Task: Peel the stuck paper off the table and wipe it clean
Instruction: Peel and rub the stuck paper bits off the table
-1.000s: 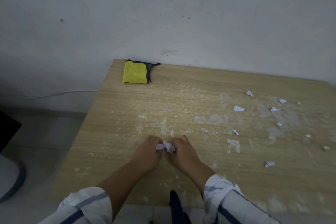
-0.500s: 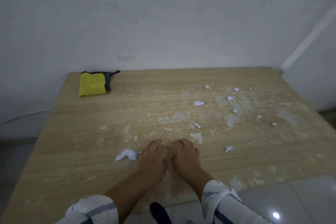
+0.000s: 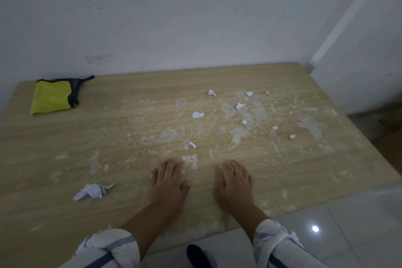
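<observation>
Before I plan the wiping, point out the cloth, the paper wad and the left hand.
cloth (image 3: 51, 99): head view, middle of the yellow face.
paper wad (image 3: 92, 191): head view, crumpled centre.
left hand (image 3: 168, 183): head view, back of the hand.

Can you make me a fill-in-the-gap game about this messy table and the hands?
1. The folded cloth in the far left corner is ____.
2. The crumpled paper ball lies to the ____ of the left hand.
3. The right hand is holding ____.
4. Both hands rest on the ____.

Missing words: yellow; left; nothing; table.
</observation>
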A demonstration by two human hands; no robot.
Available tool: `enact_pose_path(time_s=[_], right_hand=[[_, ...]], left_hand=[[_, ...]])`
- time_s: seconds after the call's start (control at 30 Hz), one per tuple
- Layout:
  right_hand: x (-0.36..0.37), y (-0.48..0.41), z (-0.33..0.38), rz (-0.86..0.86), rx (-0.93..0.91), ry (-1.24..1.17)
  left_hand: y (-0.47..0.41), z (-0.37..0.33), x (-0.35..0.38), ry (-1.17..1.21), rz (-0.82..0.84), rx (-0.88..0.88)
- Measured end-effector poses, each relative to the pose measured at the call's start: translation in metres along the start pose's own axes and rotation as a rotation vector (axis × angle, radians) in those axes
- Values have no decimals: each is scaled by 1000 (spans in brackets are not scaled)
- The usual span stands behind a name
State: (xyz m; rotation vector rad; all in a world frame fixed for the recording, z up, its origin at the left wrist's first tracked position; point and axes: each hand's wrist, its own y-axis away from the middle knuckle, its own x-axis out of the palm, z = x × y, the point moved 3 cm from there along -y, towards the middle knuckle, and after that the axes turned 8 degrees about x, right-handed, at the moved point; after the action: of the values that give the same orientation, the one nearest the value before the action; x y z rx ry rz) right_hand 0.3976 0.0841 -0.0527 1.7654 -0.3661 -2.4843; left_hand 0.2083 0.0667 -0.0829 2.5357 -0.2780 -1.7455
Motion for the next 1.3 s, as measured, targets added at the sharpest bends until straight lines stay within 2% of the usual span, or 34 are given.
enact_pose_path(time_s=[0.27,0.43,0.53,0.73,0.9,1.07,1.17,1.3], right_hand=[[-2,-15,-17,54,-164,-41],[4,-29,-19,-13,-223,-69],[6,-38,-17,-27,-259,-89],[4,-56,-10,-39,-299,-145],[-7,-87,9,-11,-290,-247],[-29,-136,57,-66,-365,-341],[-33,-165,86,-95,-407,-244],[-21,-187,108,61,-407,-86]], left_hand=[[-8,-8,-3,-9,-70,-60],[-34,-24,-12,42,-152,-86],[-60,-36,-19,92,-180,-50],[-95,-38,-22,13,-174,9],[-97,-31,-18,-3,-226,55],[-101,-27,-17,52,-290,70],[-104,-25,-17,88,-309,38],[-105,-23,-16,128,-301,4]])
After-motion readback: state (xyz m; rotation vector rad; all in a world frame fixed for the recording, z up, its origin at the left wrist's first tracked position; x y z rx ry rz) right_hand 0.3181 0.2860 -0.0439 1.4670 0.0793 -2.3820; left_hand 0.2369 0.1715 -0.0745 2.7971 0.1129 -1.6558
